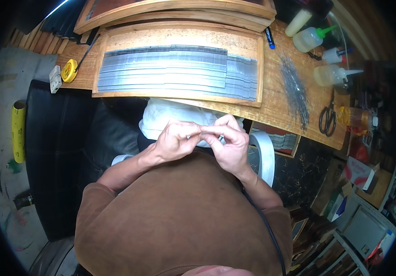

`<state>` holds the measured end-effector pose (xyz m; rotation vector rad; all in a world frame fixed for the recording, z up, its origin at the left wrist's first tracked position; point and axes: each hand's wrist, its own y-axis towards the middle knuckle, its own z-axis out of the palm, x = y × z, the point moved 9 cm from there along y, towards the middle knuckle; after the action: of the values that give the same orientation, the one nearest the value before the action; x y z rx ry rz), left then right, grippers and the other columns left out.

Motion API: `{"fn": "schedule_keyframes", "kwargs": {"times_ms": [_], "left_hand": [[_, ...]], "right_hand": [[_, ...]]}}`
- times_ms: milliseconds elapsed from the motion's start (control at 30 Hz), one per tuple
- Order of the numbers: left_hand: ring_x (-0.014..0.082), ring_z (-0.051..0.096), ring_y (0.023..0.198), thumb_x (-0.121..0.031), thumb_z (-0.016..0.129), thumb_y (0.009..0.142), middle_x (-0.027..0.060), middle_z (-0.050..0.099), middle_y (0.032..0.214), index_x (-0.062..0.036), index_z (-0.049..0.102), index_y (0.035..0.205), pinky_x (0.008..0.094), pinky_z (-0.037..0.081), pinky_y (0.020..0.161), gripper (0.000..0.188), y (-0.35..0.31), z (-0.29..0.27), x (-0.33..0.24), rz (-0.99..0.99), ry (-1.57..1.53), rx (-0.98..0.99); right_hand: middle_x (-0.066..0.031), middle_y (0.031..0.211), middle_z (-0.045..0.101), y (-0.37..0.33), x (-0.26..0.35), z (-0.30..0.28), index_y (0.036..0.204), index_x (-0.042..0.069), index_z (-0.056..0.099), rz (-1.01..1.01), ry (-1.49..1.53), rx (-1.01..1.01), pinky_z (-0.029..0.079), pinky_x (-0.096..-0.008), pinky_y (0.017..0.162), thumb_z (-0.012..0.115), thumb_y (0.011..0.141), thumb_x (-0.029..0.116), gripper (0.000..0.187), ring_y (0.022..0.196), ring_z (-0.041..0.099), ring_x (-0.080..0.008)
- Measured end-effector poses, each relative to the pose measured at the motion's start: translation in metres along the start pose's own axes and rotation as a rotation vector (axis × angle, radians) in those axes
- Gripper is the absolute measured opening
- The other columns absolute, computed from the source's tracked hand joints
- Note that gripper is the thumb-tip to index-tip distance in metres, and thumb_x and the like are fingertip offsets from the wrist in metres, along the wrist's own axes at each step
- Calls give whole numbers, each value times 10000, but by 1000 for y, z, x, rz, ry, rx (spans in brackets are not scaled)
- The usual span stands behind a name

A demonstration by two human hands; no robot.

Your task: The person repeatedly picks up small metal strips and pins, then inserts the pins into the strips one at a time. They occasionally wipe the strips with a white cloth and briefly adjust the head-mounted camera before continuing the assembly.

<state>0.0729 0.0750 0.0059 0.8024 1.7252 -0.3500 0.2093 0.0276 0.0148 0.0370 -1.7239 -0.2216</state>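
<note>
My left hand [178, 139] and my right hand [229, 143] meet in front of my chest, just off the near edge of the table. Both are closed, with thumbs and fingertips pinched together where they touch. Whatever sits between the fingertips is hidden or too small to make out. Beneath and beyond the hands lies a white cloth [170, 117] over my lap. On the table past them, a shallow wooden tray [177, 102] holds rows of thin grey metallic strips [161, 69], stacked in overlapping layers.
Right of the tray lie a pile of fine dark wires [294, 92], black scissors [328, 118] and squeeze bottles [308, 40]. A yellow tape measure [69, 71] rests at the left. More wooden trays [175, 14] are stacked behind. A lower box of strips [276, 140] shows below the table edge.
</note>
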Motion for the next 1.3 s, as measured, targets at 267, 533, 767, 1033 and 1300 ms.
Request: {"fn": "schedule_keyframes", "kwargs": {"times_ms": [267,533,767,1033,1300], "left_hand": [[276,742,661,106,725,844,161,760,796,3,815,1068,325,580,641,263,-10,-15,-6,6,109,-68],[205,657,576,73,731,891,135,716,741,18,761,913,325,478,531,66,-18,-21,-2,-9,1,-217],[214,671,581,71,734,890,138,719,732,19,769,926,324,490,539,72,-26,-22,9,6,37,-203],[213,760,723,42,789,914,149,794,858,7,814,1128,304,571,665,218,-32,-20,13,-99,6,-135],[230,743,655,41,762,887,168,784,843,-3,820,1101,319,558,598,226,-34,-19,14,-68,-17,-169]], "right_hand": [[-42,913,645,14,25,10,1037,24,839,-281,-88,44,509,-280,660,921,834,57,222,759,632,-130],[-46,917,659,25,13,19,1043,15,851,-139,45,138,494,-259,664,899,801,-54,257,788,635,-123],[-52,912,683,26,12,24,1063,12,853,-147,94,165,498,-252,674,897,816,-47,258,806,639,-120],[-36,887,682,22,2,28,1066,28,858,-39,98,205,494,-254,663,889,828,-41,251,778,634,-115],[-46,889,685,21,-3,31,1053,20,851,-34,117,252,523,-268,674,884,846,-17,213,763,654,-124]]}}
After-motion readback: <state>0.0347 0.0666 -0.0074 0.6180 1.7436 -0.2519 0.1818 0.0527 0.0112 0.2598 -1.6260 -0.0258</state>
